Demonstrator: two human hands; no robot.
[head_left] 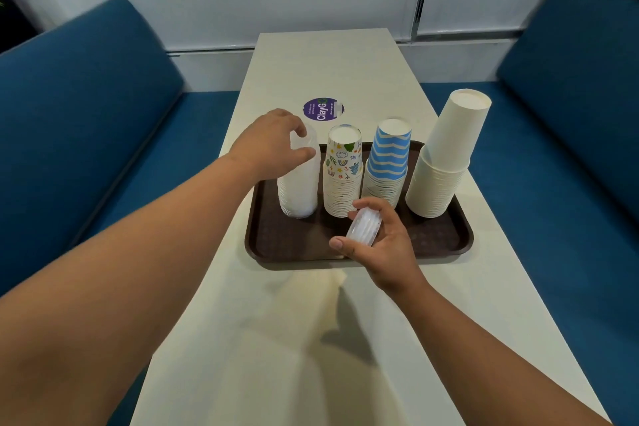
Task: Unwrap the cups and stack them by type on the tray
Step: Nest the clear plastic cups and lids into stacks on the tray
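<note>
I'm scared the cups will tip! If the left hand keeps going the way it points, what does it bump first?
Probably the clear plastic cup stack on the brown tray; the left hand curls right at its top, and contact is hard to judge.

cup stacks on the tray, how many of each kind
clear plastic stack: 1, with the left hand at its top
doodle-print paper stack: 1
blue and white zigzag paper stack: 1
plain white paper stack: 1
total: 4 stacks on the brown tray
apart from these, the right hand holds a small bunch of clear cups above the tray
</note>
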